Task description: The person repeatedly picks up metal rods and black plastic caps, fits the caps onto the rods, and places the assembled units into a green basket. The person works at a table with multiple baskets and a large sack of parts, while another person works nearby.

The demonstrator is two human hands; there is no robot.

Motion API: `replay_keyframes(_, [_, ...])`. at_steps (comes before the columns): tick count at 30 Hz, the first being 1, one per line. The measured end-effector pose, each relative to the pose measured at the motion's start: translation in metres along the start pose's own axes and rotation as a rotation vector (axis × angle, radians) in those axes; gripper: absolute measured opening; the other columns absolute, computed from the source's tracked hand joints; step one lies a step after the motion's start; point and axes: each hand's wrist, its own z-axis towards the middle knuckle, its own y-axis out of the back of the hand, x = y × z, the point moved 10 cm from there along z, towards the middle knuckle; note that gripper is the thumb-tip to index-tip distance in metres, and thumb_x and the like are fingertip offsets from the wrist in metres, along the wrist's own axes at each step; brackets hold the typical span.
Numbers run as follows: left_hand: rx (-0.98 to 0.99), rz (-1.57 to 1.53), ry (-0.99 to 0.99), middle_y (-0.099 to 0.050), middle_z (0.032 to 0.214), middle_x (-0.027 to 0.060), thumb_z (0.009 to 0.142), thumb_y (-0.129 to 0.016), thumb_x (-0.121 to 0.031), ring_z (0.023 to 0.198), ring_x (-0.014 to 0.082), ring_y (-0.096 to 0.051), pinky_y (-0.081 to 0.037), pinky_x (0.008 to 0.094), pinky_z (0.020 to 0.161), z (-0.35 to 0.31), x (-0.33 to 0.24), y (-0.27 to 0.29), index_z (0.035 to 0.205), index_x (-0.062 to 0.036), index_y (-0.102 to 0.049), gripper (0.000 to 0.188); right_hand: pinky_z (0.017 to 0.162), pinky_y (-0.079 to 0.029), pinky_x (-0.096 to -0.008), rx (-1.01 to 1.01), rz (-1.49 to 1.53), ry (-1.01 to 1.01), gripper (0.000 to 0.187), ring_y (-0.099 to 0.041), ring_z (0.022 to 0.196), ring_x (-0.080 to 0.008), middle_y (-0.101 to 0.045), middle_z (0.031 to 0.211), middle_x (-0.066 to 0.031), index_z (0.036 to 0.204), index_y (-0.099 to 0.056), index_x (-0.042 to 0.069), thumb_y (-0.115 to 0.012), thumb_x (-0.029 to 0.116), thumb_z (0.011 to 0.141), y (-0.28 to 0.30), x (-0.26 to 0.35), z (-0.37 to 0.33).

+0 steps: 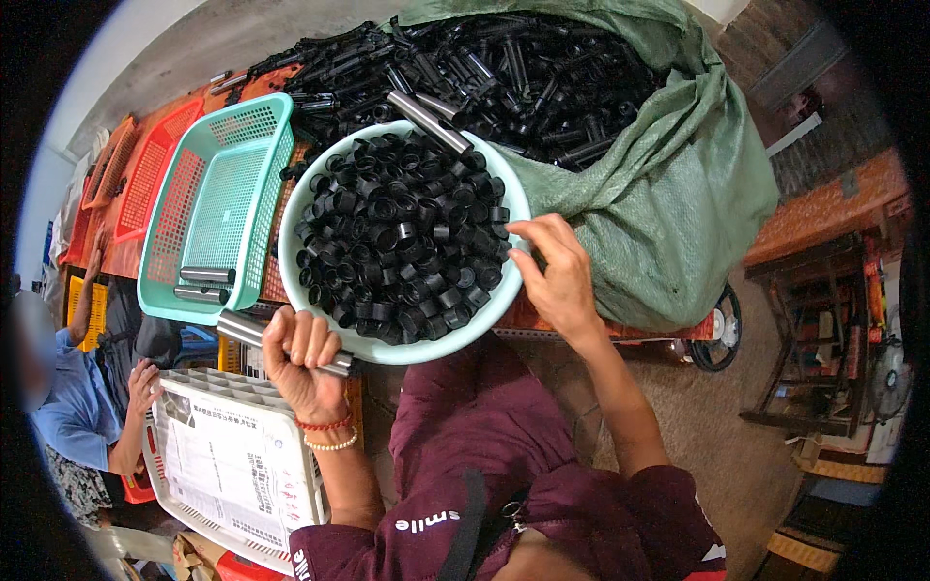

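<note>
Tube (240, 327) — clenched in left hand (307, 356), slanting just beside bowl (448, 347), near side. Right hand (554, 273) at bowl's right rim, thumb and forefinger apart by black rings (407, 230) inside — cannot tell if grasping one. Two more tubes (429, 123) at far rim.

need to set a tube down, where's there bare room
Bare: most of the turquoise basket, beyond its two metal tubes; brown floor between the right forearm and dark wooden frame. Crowded: the basin of black rings, the black heap behind.
</note>
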Motion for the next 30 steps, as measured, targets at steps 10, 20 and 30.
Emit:
replay_keyframes(10, [-0.03,0.218,-0.104,-0.03,0.05,-0.0043,0.092,-0.043,-0.014,0.042,0.0048,-0.028,-0.029,0.0187,0.039,-0.017,-0.02,0.002,0.064,-0.012,-0.032,0.03,0.072,-0.036,-0.0371,0.157,-0.3,0.095,0.032,-0.051,0.084,-0.0252,-0.055,0.083,-0.0058,0.091,-0.058,0.008,-0.072,0.012,0.063,-0.053,0.007,0.022])
replay_keyframes(20, [0.137,0.483,0.185,-0.033,0.048,-0.0025,0.083,-0.053,-0.015,0.04,0.0086,-0.029,-0.026,0.0241,0.034,-0.032,0.08,-0.037,0.062,-0.0111,-0.035,0.027,0.078,-0.047,-0.0232,0.235,0.76,-0.223,0.036,-0.056,0.083,-0.0096,-0.057,0.096,-0.0018,0.103,-0.059,0.0,-0.067,-0.005,0.069,-0.034,-0.013,0.016])
replay_keyframes(30, [0.354,1.131,0.13,-0.042,0.055,-0.0039,0.074,-0.064,0.001,0.052,0.0055,-0.037,-0.031,0.0226,0.047,-0.013,0.219,-0.026,0.056,-0.0082,-0.041,0.031,0.073,-0.052,-0.0288,0.244,0.969,-0.241,0.037,-0.061,0.085,-0.0213,-0.051,0.098,-0.0095,0.107,-0.057,-0.006,-0.063,-0.003,0.071,0.047,-0.013,-0.004])
